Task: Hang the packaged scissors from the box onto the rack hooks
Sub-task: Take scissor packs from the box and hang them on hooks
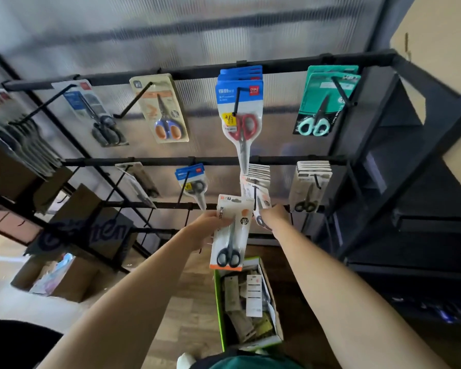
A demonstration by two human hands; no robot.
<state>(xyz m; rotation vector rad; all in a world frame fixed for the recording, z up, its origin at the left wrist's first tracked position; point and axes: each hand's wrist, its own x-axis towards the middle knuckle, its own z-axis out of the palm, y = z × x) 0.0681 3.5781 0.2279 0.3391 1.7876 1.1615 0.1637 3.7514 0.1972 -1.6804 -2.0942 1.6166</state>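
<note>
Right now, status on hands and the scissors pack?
Left hand grips scissors pack, unhung. Right hand at the packs on the hook, grip unclear. Box below, still stocked.

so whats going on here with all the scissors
A person is stocking a display rack. Their left hand holds a packaged pair of scissors with black handles, not yet hung. Their right hand reaches to the packs already on a lower hook. An open box of more packs sits on the floor below.

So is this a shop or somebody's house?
Probably a shop or its stockroom: packaged scissors hang on rack hooks, and a box of more packs sits on the floor.
</note>
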